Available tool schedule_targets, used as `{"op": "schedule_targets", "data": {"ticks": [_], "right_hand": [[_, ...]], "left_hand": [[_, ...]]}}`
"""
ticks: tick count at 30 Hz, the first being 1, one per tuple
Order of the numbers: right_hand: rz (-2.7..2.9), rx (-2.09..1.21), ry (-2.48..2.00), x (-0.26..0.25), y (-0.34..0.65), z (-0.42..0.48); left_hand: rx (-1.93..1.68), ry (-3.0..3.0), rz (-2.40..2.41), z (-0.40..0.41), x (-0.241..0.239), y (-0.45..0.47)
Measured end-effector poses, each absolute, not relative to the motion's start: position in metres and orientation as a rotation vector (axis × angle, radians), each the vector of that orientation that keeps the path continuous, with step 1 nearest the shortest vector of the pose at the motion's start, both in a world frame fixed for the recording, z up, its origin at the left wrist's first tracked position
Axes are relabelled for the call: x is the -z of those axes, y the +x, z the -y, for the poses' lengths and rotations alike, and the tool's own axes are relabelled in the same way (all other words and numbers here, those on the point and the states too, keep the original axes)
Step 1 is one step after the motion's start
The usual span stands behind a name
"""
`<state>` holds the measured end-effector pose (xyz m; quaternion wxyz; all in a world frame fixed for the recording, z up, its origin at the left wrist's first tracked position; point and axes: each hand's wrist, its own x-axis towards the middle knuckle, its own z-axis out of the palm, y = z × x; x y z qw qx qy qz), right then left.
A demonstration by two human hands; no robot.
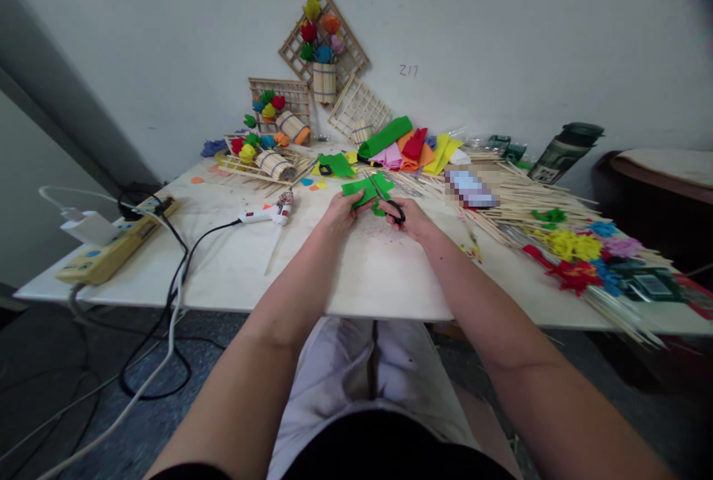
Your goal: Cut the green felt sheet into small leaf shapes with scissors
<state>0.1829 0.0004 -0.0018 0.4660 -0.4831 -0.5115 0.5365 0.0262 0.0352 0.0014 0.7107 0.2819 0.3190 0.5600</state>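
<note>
Power strip (114, 246): table's (234, 272) far-L end, yellowish, white plug block on it. Cables drop over table's L edge to floor.
Glue gun (267, 214): on table, L of centre, lying on its side. Nozzle end to the R, black cord trailing L.
Baskets (272, 162): table's back-L, stick-built, tipped on their sides w/ felt blooms in them.
Grids (324, 49): on wall above table's back, stick lattice; top one carries a small basket of blooms.
L hand (341, 211): over table centre, nearly closed. Thumb + fingers pinch L end of green felt.
Green felt (356, 189): table centre, btwn both hands. Can't tell if it touches the top. Rough cross shape; long axis runs L–R across table, R end tipped a bit toward table's back.
Scissors (385, 199): table centre, black loops at R hand. Long axis diagonal: tips point toward table's back, leaning L, blades crossing the felt. How far blades gape: can't tell.
R hand (415, 221): just R of table centre, curled, fingers through the loops, gripping scissors.
Felt sheets (412, 147): table's back-centre, heap of green, pink, orange, red, yellow.
Skewers (518, 201): table's R half, loose sheaf fanned out.
Flowers (579, 257): table's R end, on sticks; red, yellow, blue, purple.
Flask (565, 149): table's back-R corner, dark, leaning.
</note>
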Motion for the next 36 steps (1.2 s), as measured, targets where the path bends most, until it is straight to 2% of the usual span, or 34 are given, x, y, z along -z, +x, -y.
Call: {"op": "schedule_targets", "data": {"ticks": [10, 36], "right_hand": [[1.243, -1.239, -1.233, -0.001, 0.18, -0.001], [1.216, -1.303, -1.256, -0.006, 0.186, 0.006]], "left_hand": [[-1.273, 0.569, -0.778, -0.04, -0.003, 0.02], [-1.192, 0.758, -0.841, -0.038, -0.002, 0.02]]}}
